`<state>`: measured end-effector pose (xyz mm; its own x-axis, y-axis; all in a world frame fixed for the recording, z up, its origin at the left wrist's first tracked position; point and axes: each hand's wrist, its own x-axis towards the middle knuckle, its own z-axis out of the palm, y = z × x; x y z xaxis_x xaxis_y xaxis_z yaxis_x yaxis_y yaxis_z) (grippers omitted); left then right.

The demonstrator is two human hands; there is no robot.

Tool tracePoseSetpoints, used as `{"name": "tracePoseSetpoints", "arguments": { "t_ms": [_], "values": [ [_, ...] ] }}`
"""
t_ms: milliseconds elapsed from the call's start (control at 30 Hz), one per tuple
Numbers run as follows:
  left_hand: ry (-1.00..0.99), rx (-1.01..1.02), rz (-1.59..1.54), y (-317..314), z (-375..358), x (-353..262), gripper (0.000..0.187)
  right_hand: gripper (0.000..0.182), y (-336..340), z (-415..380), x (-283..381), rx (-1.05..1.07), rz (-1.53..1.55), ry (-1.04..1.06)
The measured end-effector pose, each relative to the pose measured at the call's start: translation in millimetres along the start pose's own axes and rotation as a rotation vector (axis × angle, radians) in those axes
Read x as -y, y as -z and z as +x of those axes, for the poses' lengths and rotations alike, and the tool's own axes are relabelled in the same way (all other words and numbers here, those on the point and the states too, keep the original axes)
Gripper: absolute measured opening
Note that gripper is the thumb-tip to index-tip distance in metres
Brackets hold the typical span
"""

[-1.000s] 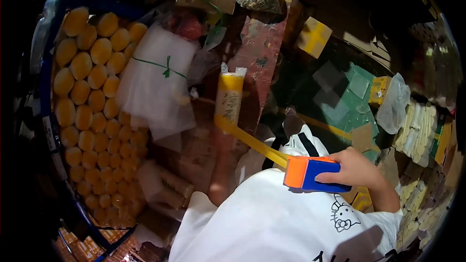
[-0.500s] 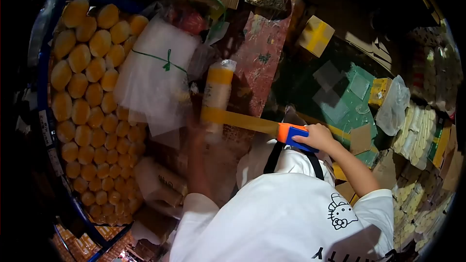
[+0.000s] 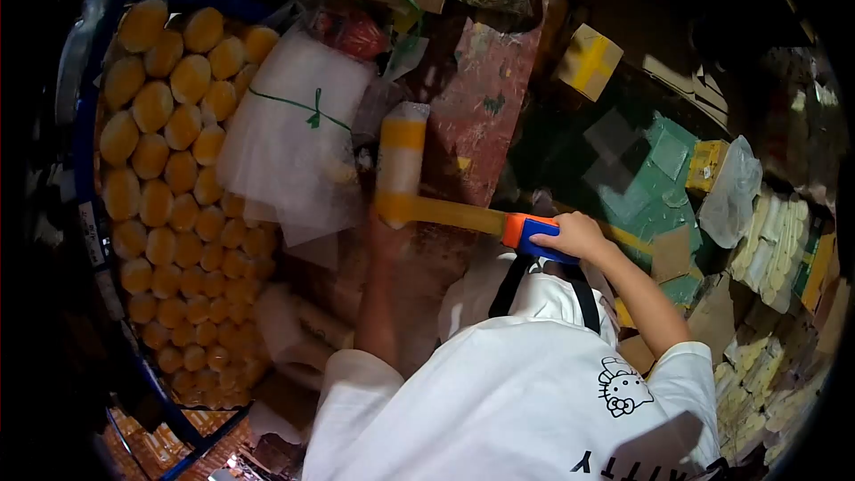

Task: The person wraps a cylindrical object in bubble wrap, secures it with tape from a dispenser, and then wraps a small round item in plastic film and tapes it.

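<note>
A pale, plastic-wrapped roll-shaped package (image 3: 400, 169) stretches away from me, with a yellow tape band around its upper part and another low on it. My left hand (image 3: 388, 236), dim and blurred, is at the package's near end and seems to hold it; the fingers are hardly distinct. In my right hand (image 3: 581, 237) is an orange and blue tape dispenser (image 3: 545, 239), with the fingers wrapped round it. A taut strip of yellow tape (image 3: 459, 216) runs from the dispenser to the package's lower end.
On the left, many similar packages with yellow ends are stacked in a blue-framed rack (image 3: 86, 169). Plastic sheets (image 3: 294, 116) tied with green string lie beside a worn red board (image 3: 485, 80). A taped carton (image 3: 590, 62) and wooden sticks (image 3: 770, 245) are farther right.
The package's lower end now sits higher and more clearly in view, with the tape strip against it. My right hand and the dispenser have shifted slightly left.
</note>
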<state>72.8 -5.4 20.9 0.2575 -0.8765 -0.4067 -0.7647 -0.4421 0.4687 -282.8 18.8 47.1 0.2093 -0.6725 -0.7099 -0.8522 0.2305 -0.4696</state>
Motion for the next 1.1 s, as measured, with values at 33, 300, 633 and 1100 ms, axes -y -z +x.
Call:
{"name": "tracePoseSetpoints", "arguments": {
  "t_ms": [33,300,633,1100],
  "values": [
    [-0.008,0.022,-0.089,6,-12,-20,0.080,0.065,4,-2,-3,0.010,0.002,-0.003],
    [0.030,0.397,-0.181,-69,-49,45,0.074,0.067,18,-13,-35,0.071,-0.253,-0.061],
    [0.112,-0.129,-0.406,0,-40,115,0.062,0.061,-24,20,35,0.083,-0.176,0.056],
    [0.074,0.225,-0.573,-26,18,2,0.086,0.059,-43,26,5,0.139,0.010,0.123]
  ]
}}
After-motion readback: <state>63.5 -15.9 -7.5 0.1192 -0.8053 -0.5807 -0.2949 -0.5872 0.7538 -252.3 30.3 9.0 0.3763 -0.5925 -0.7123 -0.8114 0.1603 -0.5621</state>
